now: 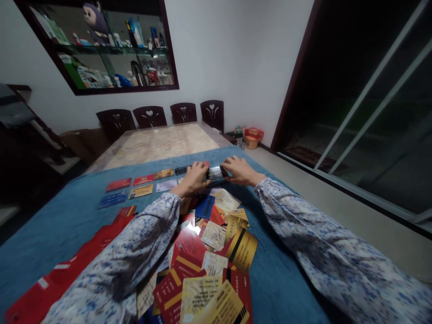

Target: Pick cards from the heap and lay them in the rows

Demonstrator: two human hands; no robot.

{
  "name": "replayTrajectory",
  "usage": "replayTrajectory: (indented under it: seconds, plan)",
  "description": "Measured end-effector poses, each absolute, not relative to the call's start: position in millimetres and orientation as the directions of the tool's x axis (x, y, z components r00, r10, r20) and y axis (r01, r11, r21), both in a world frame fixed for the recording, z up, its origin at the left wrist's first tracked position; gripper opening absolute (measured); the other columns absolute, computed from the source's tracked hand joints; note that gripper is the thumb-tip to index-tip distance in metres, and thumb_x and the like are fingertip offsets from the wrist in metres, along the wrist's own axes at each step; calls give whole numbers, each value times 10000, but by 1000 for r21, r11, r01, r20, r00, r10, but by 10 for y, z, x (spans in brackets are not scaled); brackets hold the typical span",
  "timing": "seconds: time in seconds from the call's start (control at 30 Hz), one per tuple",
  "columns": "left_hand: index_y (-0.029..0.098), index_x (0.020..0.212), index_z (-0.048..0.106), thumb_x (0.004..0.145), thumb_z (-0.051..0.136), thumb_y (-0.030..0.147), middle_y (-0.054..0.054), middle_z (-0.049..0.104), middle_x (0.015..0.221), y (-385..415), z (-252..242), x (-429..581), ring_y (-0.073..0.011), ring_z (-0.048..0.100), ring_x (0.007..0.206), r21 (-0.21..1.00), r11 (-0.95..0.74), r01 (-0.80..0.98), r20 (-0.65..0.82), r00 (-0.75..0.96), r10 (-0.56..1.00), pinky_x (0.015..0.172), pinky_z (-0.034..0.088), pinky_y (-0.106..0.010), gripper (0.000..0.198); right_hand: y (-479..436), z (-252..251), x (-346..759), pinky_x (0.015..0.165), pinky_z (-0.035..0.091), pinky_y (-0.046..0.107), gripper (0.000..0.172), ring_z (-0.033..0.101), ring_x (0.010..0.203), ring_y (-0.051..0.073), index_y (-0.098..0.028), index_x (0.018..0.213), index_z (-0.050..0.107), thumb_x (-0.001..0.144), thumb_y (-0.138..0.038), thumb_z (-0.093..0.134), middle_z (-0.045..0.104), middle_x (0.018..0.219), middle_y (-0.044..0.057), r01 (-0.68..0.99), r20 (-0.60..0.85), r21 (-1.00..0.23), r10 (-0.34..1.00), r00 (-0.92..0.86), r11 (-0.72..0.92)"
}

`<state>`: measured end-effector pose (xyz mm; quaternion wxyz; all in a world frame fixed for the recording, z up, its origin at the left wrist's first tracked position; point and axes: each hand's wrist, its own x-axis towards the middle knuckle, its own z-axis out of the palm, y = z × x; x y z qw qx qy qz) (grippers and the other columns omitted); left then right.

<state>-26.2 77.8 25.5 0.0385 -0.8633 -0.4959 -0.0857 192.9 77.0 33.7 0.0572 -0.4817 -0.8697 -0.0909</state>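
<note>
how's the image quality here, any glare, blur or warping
Head view: strong wide-angle warping bends the sliding door frame and stretches the sleeves; glare whitens a red card in the loose pile; the room is dim, the doorway black; both hands, left hand and right hand, on a dark card, look slightly soft.

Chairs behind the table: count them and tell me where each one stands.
4, in a row along the table's far edge, against the white wall: far-left chair, second chair, third chair, far-right chair. Only their backs show; no others are visible.
</note>
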Motion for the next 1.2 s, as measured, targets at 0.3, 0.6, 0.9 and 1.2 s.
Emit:
replayTrajectory:
  seconds: [0.3,0.6,0.9,1.2]
  plan:
    - [181,1259,628,867,616,277,-167,568,1356,992,202,-425,-358,456,1275,2,-457,890,101,454,885,1025,443,-527,405,1126,235,1741,888,488,377,356,562,1177,298,-200,1249,684,893,-212,692,636,1293,142,813,132,34,804,-580,581]
    - [186,1229,659,836,647,307,-172,560,1385,1123,78,-453,-376,451,1318,18,-402,915,49,401,915,1066,437,-580,411,1338,95,1641,924,493,328,410,630,1176,282,-178,1283,698,877,-215,735,675,1272,147,807,80,-24,806,-586,590]
    - [158,1216,685,855,620,275,-187,545,1439,1176,54,-416,-401,426,1364,-2,-374,927,-43,374,927,1071,421,-589,384,1500,-30,1610,940,469,264,421,650,1180,256,-154,1272,708,853,-181,735,685,1279,144,797,13,-43,798,-603,603]
    - [173,1260,658,870,603,264,-183,571,1406,1204,45,-421,-388,431,1367,20,-390,921,-67,390,918,1079,415,-583,404,1542,-58,1621,918,466,241,440,668,1131,240,-187,1278,722,838,-189,745,709,1234,135,807,19,-89,811,-585,584]
